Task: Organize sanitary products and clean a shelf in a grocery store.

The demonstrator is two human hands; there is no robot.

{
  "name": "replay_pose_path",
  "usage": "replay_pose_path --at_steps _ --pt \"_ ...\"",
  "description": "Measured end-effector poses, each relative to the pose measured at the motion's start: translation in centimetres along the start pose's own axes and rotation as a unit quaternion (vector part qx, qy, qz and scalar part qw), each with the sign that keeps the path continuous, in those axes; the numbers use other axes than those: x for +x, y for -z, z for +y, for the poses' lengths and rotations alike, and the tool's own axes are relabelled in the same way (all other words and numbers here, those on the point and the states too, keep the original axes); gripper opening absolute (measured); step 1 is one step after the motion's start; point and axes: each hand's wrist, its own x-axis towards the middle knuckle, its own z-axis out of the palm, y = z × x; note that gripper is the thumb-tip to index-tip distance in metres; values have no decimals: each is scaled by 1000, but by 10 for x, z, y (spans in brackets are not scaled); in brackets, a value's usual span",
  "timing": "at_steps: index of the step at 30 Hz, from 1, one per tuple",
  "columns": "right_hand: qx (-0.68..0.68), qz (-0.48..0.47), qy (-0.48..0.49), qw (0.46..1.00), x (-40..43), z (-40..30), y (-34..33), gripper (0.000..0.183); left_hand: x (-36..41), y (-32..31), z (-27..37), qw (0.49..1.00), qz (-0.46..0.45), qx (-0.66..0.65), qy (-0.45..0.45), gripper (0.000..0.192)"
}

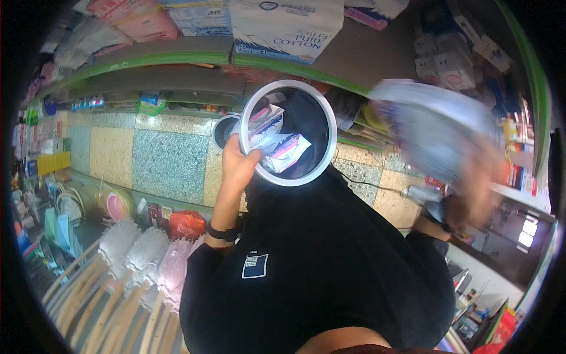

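My left hand (239, 161) grips the pale rim of a round black bin (319, 132), thumb over the edge. Inside the bin lie white packets with pink and dark blue print (289, 152), one leaning by the wall near my hand. Out to the right, my right hand (479, 181) is blurred by motion and holds a whitish-blue plastic package (435, 128) by its lower right part; the blur hides its details and the exact grip. Behind the bin's left edge, a smaller dark round container (224, 132) shows in part.
Ahead runs a green-edged shelf (177, 57) with a large white cotton product pack (287, 28) and other packages. White and pink mop heads (148, 250) with wooden handles stand at the lower left. A dark cable (367, 182) crosses the tiled floor (168, 155) on the right.
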Motion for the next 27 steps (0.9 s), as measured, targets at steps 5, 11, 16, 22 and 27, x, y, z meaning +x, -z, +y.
replay_pose_path --at_steps 5,11,16,22,27 --pt "-55 -39 152 986 24 33 -40 21 0 4 -12 999 11 -2 -43 34" --pt "-32 -97 251 962 68 16 1 26 2 11 -13 1000 -13 -9 -17 36" --pt "-109 -2 245 963 107 26 19 33 -4 14 -4 1000 25 -5 -14 32" --pt "-71 -27 270 960 197 14 5 33 -4 10 -6 999 49 -14 -11 32" --pt "-118 99 296 943 255 12 -46 24 -10 11 -15 996 84 -30 -29 31"
